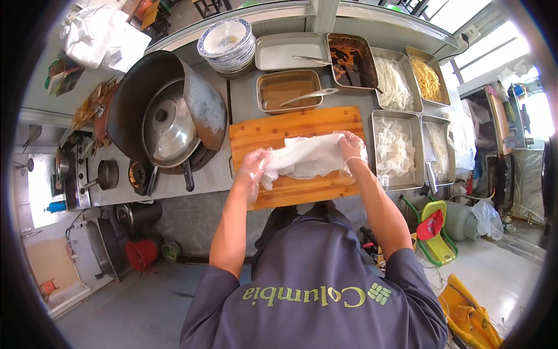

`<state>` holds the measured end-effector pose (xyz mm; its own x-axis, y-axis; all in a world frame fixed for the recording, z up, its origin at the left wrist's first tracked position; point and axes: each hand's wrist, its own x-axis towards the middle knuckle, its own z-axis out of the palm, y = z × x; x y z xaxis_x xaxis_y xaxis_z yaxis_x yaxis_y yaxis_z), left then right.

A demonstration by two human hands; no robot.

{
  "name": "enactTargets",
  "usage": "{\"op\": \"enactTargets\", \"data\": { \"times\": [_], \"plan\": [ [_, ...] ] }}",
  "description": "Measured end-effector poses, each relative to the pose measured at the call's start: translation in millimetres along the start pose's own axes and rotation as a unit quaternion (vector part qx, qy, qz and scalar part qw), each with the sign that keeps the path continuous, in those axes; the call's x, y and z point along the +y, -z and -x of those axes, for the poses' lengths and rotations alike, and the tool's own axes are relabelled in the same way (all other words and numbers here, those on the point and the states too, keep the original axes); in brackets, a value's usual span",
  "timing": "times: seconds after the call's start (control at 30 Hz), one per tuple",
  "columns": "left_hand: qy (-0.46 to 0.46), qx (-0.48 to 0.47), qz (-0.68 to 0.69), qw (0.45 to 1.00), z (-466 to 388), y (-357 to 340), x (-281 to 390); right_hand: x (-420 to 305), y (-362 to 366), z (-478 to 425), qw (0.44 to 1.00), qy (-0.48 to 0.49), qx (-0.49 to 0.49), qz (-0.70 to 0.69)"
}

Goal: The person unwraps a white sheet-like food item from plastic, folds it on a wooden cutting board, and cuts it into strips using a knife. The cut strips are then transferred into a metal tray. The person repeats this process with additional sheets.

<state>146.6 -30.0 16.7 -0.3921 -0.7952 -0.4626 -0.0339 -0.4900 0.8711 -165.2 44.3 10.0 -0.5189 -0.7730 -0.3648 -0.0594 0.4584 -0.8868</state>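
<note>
A soft, translucent white rice noodle sheet (pixel 305 159) hangs in folds over the wooden cutting board (pixel 296 118). My left hand (pixel 254 168), in a clear plastic glove, grips its left end. The upper right corner is pinched in my gloved right hand (pixel 352 148). Below the raised edge, more folded white sheet sits near or on the board; the exact contact is hidden. Just right of the board, a metal tray (pixel 418 174) holds wide white noodle strips (pixel 395 148). A cleaver (pixel 430 172) lies over the neighbouring tray of thin white noodles (pixel 438 141).
Left stands a large metal windscreen (pixel 205 104) around a lidded pan (pixel 168 126). Behind the board are stacked bowls (pixel 226 41), a tray of brown liquid (pixel 290 89) with a spoon (pixel 309 97), and a dark red sauce tray (pixel 348 61). White noodles (pixel 394 83) and yellow noodles (pixel 427 80) fill trays beyond.
</note>
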Motion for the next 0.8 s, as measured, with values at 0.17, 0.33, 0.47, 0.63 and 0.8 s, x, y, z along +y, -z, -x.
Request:
{"op": "enactTargets", "data": {
  "times": [0.17,0.33,0.47,0.63,0.8],
  "plan": [
    [0.015,0.087,0.046,0.995,-31.8,-14.2,13.3,-33.3,2.7,-13.3,0.994,0.096,-0.009,0.044],
    [0.004,0.110,-0.275,0.955,-31.5,-39.0,25.3,-79.0,-0.2,-4.8,0.989,0.125,-0.075,0.041],
    [-0.348,0.053,-0.385,0.853,-26.9,-60.2,25.8,-133.2,3.6,22.5,0.974,0.087,-0.194,0.074],
    [-0.179,-0.114,-0.371,0.904,9.0,-112.1,136.3,-167.4,-1.6,30.8,0.955,0.130,-0.262,0.046],
    [-0.031,-0.231,-0.095,0.968,14.6,-96.5,162.4,-133.5,6.9,6.8,0.914,0.130,-0.351,-0.157]
  ]
}}
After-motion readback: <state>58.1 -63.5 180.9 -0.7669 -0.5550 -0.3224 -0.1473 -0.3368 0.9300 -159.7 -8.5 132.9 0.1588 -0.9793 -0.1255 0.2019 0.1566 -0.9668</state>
